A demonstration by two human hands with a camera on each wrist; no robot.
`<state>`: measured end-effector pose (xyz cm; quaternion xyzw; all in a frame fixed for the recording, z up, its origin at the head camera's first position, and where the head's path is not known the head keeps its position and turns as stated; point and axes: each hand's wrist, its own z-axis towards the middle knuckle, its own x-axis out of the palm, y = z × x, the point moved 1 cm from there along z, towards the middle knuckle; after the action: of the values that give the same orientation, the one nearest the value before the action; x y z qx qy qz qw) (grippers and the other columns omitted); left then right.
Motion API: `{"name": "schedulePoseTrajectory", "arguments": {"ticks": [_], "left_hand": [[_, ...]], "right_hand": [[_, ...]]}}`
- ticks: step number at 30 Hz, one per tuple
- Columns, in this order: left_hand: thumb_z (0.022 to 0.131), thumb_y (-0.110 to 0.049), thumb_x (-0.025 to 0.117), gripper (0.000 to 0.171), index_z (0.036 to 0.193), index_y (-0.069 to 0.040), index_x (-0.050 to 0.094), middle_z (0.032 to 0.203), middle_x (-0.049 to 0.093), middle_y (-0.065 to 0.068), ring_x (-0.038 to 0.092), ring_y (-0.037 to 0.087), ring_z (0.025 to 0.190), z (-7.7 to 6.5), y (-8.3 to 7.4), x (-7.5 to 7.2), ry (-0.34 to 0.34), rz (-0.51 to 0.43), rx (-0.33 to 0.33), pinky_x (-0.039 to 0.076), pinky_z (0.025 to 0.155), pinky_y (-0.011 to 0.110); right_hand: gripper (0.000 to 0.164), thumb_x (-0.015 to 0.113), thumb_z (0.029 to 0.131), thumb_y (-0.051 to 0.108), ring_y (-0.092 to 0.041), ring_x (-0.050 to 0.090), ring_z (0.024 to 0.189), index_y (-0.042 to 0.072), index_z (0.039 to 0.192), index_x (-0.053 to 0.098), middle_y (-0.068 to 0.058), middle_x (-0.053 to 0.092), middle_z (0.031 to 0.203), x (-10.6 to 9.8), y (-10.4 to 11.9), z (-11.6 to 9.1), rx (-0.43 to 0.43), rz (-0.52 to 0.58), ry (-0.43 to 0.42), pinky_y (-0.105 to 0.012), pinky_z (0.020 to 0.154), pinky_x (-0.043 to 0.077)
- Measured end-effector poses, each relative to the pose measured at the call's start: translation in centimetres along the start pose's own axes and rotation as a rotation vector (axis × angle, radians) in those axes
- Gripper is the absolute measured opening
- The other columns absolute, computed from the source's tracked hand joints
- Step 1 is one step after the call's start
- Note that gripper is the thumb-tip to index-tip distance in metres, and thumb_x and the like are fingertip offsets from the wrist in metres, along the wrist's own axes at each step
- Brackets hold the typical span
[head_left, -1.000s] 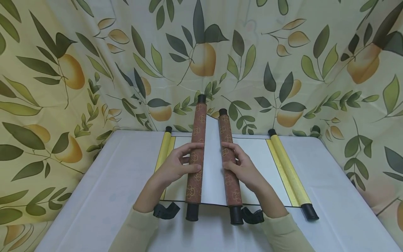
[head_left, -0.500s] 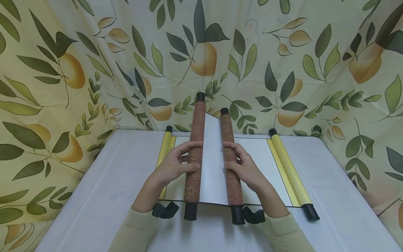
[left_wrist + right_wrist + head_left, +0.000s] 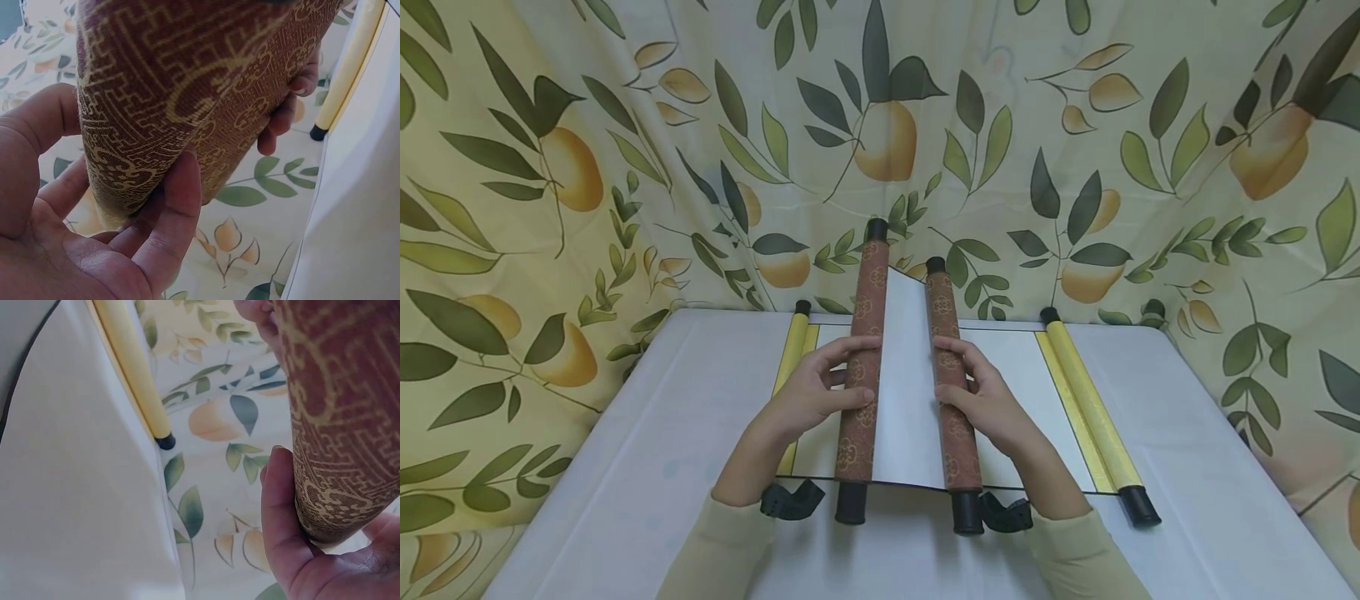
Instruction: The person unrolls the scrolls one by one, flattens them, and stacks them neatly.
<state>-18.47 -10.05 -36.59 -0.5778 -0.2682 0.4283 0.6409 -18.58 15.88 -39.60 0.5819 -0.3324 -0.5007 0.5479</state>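
A scroll with reddish-brown, gold-patterned backing is held partly unrolled above the table in the head view. My left hand [image 3: 808, 387] grips its left roll [image 3: 871, 292], thumb and fingers around it. Around the right roll [image 3: 943, 308] curl the fingers and thumb of my right hand [image 3: 981, 392]. A strip of white paper [image 3: 910, 383] spans the gap between both rolls, which carry black end caps. Close up, the left wrist view has the brocade [image 3: 137, 75] between thumb and fingers; the right wrist view shows patterned brocade [image 3: 350, 412] in the right hand.
Beneath lies a second, spread-out scroll with white paper [image 3: 1011, 375], a yellow left roll [image 3: 790, 346] and a yellow right roll [image 3: 1090, 400]. The white-covered table [image 3: 1195, 467] ends at a fruit-patterned curtain [image 3: 1000, 208]. Black straps [image 3: 793, 500] show at the wrists.
The gap between the two reddish-brown rolls has widened a little, baring more white paper. The left roll shifted slightly left, the right one slightly right. Both hands keep their grip.
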Motion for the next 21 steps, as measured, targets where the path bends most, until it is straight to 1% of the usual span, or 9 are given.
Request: {"name": "schedulePoseTrajectory", "arguments": {"ticks": [3, 7, 15, 18, 21], "left_hand": [[0.080, -0.015, 0.071, 0.058, 0.132, -0.022, 0.048, 0.133, 0.044, -0.004, 0.054, 0.025, 0.109, -0.02, -0.12, -0.03, -0.002, 0.004, 0.003, 0.049, 0.081, 0.040], [0.080, -0.013, 0.071, 0.057, 0.132, -0.023, 0.048, 0.133, 0.044, -0.004, 0.055, 0.025, 0.108, -0.08, -0.26, -0.03, -0.009, 0.009, -0.003, 0.049, 0.080, 0.039], [0.081, -0.008, 0.069, 0.056, 0.131, -0.021, 0.049, 0.133, 0.043, -0.001, 0.056, 0.028, 0.104, -0.23, -0.44, -0.10, -0.006, -0.025, -0.001, 0.051, 0.077, 0.039], [0.081, -0.007, 0.068, 0.056, 0.131, -0.021, 0.049, 0.133, 0.043, -0.001, 0.056, 0.028, 0.104, -0.23, -0.36, -0.17, -0.005, -0.037, -0.008, 0.051, 0.076, 0.040], [0.081, -0.006, 0.068, 0.056, 0.131, -0.021, 0.048, 0.132, 0.043, -0.001, 0.056, 0.028, 0.105, -0.21, -0.34, -0.21, -0.008, -0.044, -0.002, 0.051, 0.077, 0.041]], "right_hand": [[0.056, 0.056, 0.087, 0.007, -0.033, 0.033, 0.120, 0.025, 0.137, 0.038, 0.000, 0.021, 0.144, -0.05, 0.03, -0.03, 0.002, 0.001, -0.002, -0.041, 0.078, 0.047], [0.056, 0.058, 0.087, 0.008, -0.034, 0.033, 0.120, 0.025, 0.137, 0.037, 0.000, 0.021, 0.144, -0.09, 0.06, -0.04, 0.006, 0.015, -0.004, -0.042, 0.077, 0.047], [0.056, 0.059, 0.087, 0.010, -0.035, 0.038, 0.116, 0.025, 0.136, 0.038, -0.001, 0.022, 0.143, 0.11, 0.12, -0.05, 0.014, 0.027, 0.003, -0.041, 0.076, 0.048], [0.056, 0.059, 0.087, 0.010, -0.036, 0.037, 0.117, 0.026, 0.137, 0.037, -0.002, 0.022, 0.143, 0.13, 0.12, -0.07, 0.018, 0.021, 0.006, -0.042, 0.076, 0.048], [0.055, 0.058, 0.088, 0.011, -0.036, 0.037, 0.117, 0.026, 0.136, 0.037, -0.001, 0.021, 0.143, 0.07, 0.07, -0.04, 0.020, 0.007, 0.002, -0.042, 0.076, 0.048]]}}
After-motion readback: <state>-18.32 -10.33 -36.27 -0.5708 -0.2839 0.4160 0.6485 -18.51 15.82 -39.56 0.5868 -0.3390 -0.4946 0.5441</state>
